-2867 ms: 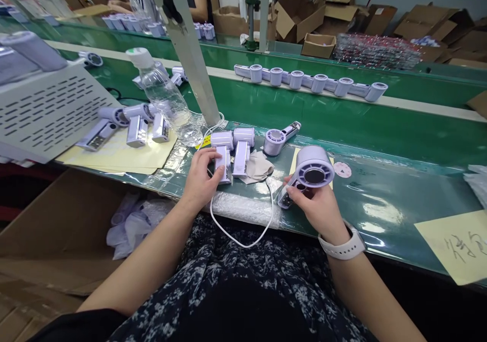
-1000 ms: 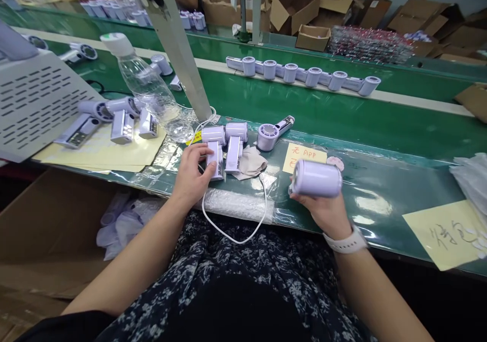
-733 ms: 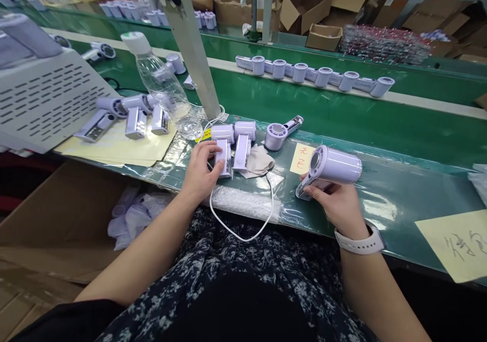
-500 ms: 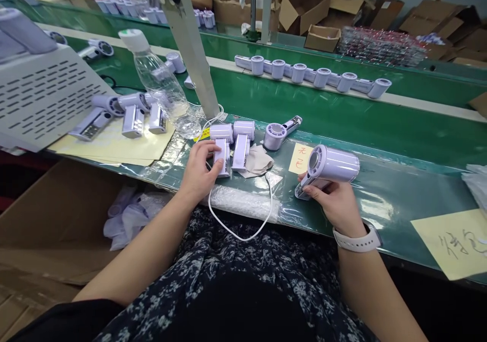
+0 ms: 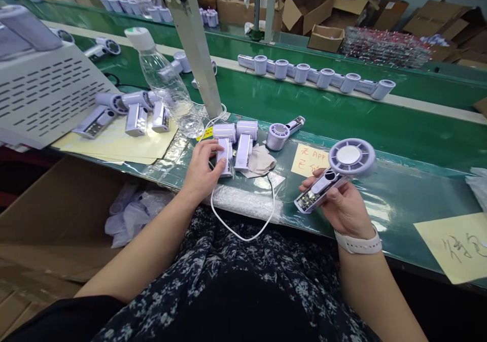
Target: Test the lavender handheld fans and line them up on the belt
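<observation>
A lilac handheld fan (image 5: pixel 348 155) is gripped by its handle in my right hand (image 5: pixel 349 209), raised over the bench. Its round grille faces me, and the handle shows a circuit board with small lit spots. My left hand (image 5: pixel 202 173) has its thumb and fingers around the handle of another handheld fan (image 5: pixel 224 155), which rests on the bench. Beside that one lies a second fan (image 5: pixel 243 151), on a grey cloth (image 5: pixel 261 162). A further fan (image 5: pixel 277 136) lies just beyond, its handle pointing away to the right.
A white cable (image 5: pixel 243 239) loops over the bench's front edge near bubble wrap (image 5: pixel 247 203). At left are a plastic bottle (image 5: pixel 163 80), a metal post (image 5: pixel 198 47), several fans on paper and a vented metal box (image 5: pixel 57 93). A row of fans (image 5: pixel 302 73) stands across the green belt.
My right hand has turned its fan so the grille and the handle's circuit board face me. My left hand stays on the same fan. The view has shifted slightly.
</observation>
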{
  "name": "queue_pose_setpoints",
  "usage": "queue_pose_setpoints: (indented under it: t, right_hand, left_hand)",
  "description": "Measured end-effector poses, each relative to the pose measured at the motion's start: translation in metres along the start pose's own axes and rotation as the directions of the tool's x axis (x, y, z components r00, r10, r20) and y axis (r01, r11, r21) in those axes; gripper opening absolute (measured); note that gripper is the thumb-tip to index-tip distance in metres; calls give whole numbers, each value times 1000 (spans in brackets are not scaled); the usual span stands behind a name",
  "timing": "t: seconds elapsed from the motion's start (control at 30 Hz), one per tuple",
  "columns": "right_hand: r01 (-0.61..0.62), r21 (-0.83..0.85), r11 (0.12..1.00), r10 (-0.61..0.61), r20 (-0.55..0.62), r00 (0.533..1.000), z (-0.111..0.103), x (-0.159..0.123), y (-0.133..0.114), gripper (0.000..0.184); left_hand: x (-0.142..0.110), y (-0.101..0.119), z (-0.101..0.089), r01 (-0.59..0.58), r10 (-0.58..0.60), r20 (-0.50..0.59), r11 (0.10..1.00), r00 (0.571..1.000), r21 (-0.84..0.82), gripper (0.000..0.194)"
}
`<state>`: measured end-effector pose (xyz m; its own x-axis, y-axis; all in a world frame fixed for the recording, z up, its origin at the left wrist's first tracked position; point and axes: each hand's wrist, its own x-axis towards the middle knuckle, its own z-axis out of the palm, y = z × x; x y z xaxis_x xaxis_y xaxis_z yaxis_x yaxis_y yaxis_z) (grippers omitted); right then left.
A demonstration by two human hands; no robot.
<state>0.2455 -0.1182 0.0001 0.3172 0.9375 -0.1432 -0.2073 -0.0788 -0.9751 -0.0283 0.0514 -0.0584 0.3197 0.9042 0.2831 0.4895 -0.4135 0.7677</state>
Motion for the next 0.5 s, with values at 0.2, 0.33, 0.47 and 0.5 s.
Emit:
queue_pose_setpoints:
  t: [0.2, 0.33, 0.47, 0.5]
  right_hand:
    - [23, 46, 999, -24, 37, 999, 3, -5, -21, 53]
    - [132, -74, 988, -126, 83, 989, 1, -5, -22, 47]
    - [216, -444, 870, -172, 139, 975, 0, -5, -11, 26]
    - [216, -497, 841, -169, 138, 976, -1, -6, -10, 22]
  left_hand:
    - [0, 1, 0, 6, -6, 2, 1000, 1000, 13, 22]
    - [0, 1, 0, 5, -5, 2, 1000, 1000, 17, 22]
    - [0, 0, -2, -1, 1, 5, 1000, 1000, 26, 22]
    - [0, 0, -3, -6, 6, 8, 999, 1000, 42, 22]
